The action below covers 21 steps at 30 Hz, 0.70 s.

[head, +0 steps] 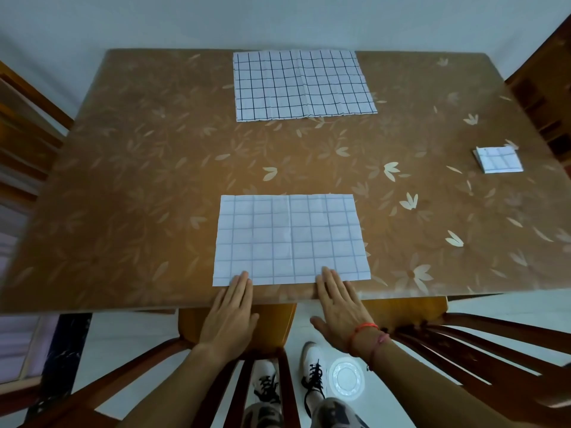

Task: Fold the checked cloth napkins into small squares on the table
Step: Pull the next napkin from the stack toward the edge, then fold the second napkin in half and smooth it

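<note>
Work stands partway: one folded square (499, 160) lies at right (apparently finished), while an open napkin (302, 84) lies at top centre. At lower centre, left hand (230, 313) and right hand (340, 313), fingers straight, press the near napkin (290, 239) at its front edge.

The right hand (338, 307) has two thin bands at its wrist, a red string bracelet (366, 327) and a pinkish cord (381, 338) just behind it. At the bottom centre of the frame are white sneakers (312, 370) with black laces, under mottled grey patterned trouser legs (336, 412).

Near napkin (290, 239), far napkin (302, 84), likely stack (499, 160) right.
</note>
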### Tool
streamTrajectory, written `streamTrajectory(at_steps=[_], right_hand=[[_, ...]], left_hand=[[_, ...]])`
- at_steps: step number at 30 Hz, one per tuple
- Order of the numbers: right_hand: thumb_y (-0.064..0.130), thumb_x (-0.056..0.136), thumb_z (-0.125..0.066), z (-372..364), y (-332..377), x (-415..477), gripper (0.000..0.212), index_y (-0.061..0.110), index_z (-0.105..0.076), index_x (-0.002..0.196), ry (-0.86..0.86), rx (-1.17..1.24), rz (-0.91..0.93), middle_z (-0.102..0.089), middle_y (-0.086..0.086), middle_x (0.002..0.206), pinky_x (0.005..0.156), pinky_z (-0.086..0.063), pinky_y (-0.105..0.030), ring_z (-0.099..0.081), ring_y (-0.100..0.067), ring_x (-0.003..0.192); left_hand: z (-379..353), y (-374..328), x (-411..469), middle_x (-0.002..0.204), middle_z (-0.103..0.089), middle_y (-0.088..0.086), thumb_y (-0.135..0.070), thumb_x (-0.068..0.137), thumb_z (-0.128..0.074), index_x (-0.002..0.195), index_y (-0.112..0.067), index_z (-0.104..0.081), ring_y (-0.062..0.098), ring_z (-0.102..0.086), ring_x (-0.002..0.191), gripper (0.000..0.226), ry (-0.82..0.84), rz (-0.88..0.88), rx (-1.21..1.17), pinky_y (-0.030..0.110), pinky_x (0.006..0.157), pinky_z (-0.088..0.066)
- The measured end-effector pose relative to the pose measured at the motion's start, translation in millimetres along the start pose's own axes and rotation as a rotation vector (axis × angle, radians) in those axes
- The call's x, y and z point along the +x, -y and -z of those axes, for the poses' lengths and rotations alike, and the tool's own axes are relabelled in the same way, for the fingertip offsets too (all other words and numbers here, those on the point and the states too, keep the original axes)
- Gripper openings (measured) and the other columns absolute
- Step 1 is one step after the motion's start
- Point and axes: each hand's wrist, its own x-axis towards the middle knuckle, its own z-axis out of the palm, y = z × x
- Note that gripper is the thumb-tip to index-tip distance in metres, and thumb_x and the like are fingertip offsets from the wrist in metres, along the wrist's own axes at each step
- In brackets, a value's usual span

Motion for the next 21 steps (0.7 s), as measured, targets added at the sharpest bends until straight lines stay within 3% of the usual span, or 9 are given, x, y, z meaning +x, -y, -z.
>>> streamTrajectory(at_steps=[2, 4, 11, 14, 16, 19, 21], right_hand=[[0.056, 0.090, -0.034, -2, -11, -6, 0.084, 0.007, -0.001, 0.151, 0.006, 0.005, -0.048, 0.011, -0.013, 0.158, 0.118, -0.004, -0.045, 0.009, -0.029, 0.146], [0.056, 0.092, -0.032, -1, -20, -11, 0.083, 0.009, 0.003, 0.151, 0.029, 0.007, -0.103, 0.015, -0.012, 0.158, 0.119, 0.000, -0.046, 0.013, -0.028, 0.146], [0.060, 0.082, -0.020, 0, -40, -19, 0.084, 0.008, -0.015, 0.149, 0.019, 0.033, -0.275, -0.005, -0.016, 0.158, 0.117, -0.014, -0.049, -0.006, -0.032, 0.147], [0.055, 0.089, -0.032, 4, -41, -21, 0.077, 0.011, -0.013, 0.149, 0.042, 0.075, -0.273, -0.002, -0.013, 0.159, 0.119, -0.012, -0.047, -0.003, -0.029, 0.147], [0.051, 0.090, -0.040, 12, -42, -17, 0.070, 0.015, -0.021, 0.147, 0.019, 0.153, -0.287, -0.010, -0.010, 0.157, 0.118, -0.019, -0.045, -0.012, -0.029, 0.145], [0.040, 0.089, -0.050, 32, -42, -7, 0.056, 0.018, -0.036, 0.138, -0.087, 0.393, -0.390, -0.036, -0.010, 0.142, 0.107, -0.037, -0.042, -0.038, -0.031, 0.127], [0.030, 0.091, -0.051, 49, -42, 0, 0.053, 0.012, -0.039, 0.139, -0.093, 0.589, -0.538, -0.044, -0.016, 0.135, 0.104, -0.038, -0.042, -0.042, -0.034, 0.123]], left_hand=[[-1, 8, -7, 0.159, -0.004, 0.009, -0.041, 0.097, -0.031, 0.150, -0.004, -0.013, 0.021, -0.001, 0.146, 0.067, -0.010, 0.040, -0.014, 0.039, 0.115, -0.011], [-3, 14, -12, 0.158, 0.008, 0.007, -0.040, 0.100, -0.032, 0.151, -0.006, -0.002, 0.019, 0.007, 0.146, 0.068, -0.001, 0.071, -0.056, 0.038, 0.116, -0.006], [-2, 20, -20, 0.159, 0.014, 0.006, -0.040, 0.101, -0.026, 0.152, -0.008, 0.004, 0.016, 0.013, 0.146, 0.067, 0.021, 0.162, -0.067, 0.036, 0.118, -0.002], [0, 19, -18, 0.160, 0.014, 0.005, -0.040, 0.102, -0.024, 0.152, -0.010, 0.004, 0.016, 0.013, 0.147, 0.065, 0.027, 0.171, -0.083, 0.036, 0.119, -0.002], [2, 19, -17, 0.161, 0.010, 0.003, -0.040, 0.102, -0.023, 0.153, -0.011, 0.001, 0.014, 0.010, 0.147, 0.063, 0.023, 0.182, -0.099, 0.036, 0.119, -0.003], [5, 20, -14, 0.161, 0.005, 0.001, -0.039, 0.102, -0.024, 0.153, -0.012, -0.004, 0.013, 0.006, 0.148, 0.061, 0.028, 0.188, -0.116, 0.037, 0.119, -0.003], [7, 20, -13, 0.162, 0.003, 0.000, -0.039, 0.102, -0.024, 0.153, -0.013, -0.007, 0.012, 0.004, 0.148, 0.060, 0.028, 0.195, -0.114, 0.037, 0.119, -0.003]])
